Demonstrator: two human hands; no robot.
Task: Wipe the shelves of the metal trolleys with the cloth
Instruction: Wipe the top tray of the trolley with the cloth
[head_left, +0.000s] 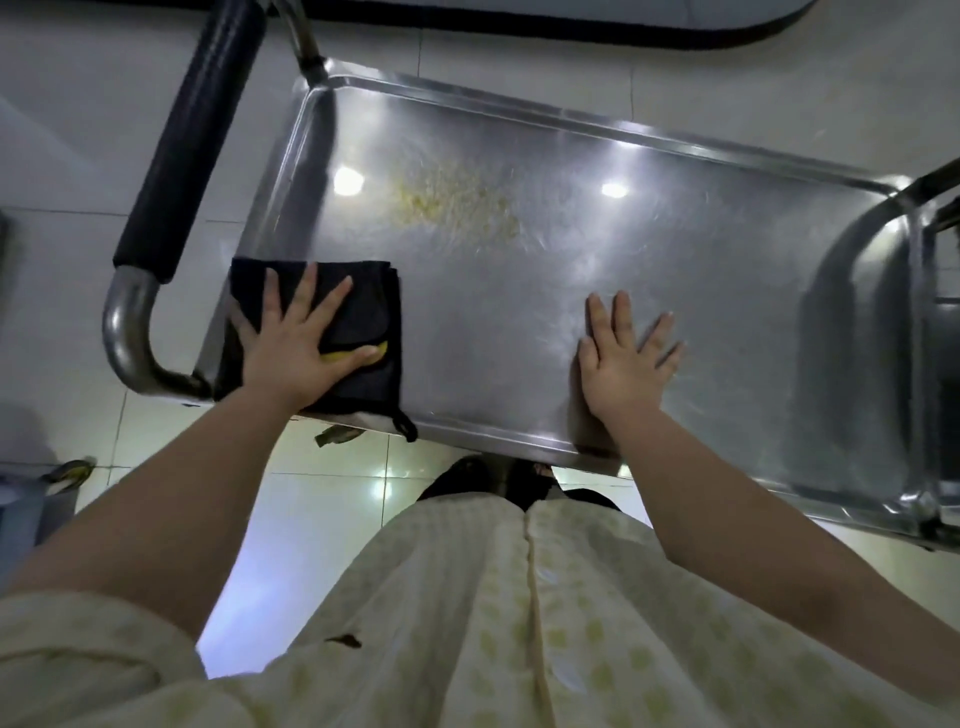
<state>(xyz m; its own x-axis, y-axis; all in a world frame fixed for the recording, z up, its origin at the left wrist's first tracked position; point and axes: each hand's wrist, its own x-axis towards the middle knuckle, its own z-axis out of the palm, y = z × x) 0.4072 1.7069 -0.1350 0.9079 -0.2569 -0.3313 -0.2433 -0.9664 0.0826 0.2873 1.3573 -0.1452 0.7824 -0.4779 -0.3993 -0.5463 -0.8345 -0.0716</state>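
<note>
On the pale tiled floor (62, 130) stands a metal trolley, seen from above. Its top shelf (519, 338), a rimmed steel tray, fills most of the view and serves as the reference for all that follows.

Below the shelf's near rim, the person's pale patterned garment (519, 623) occupies the foreground, and dark shoes (462, 475) show just under that rim.

Beyond the shelf's left end, a push handle (192, 130) with black padding runs alongside the short edge, and its bare metal tube curves in to the near-left corner.

At the shelf's near-left corner lies the cloth (363, 312), dark and folded to a rough square. It sits flat on the steel, and a loop hangs over the near rim.

The left hand (291, 358) presses on top of the cloth, palm down, fingers straight and spread; it grasps nothing. The right hand (621, 364) rests flat on bare steel close to the near rim, right of the cloth and apart from it, fingers straight and holding nothing.

Towards the shelf's far-left part, beyond the cloth, is a yellowish smear (457, 200) on the steel. A small yellow patch (340, 357) shows on the cloth beside the left thumb.
</note>
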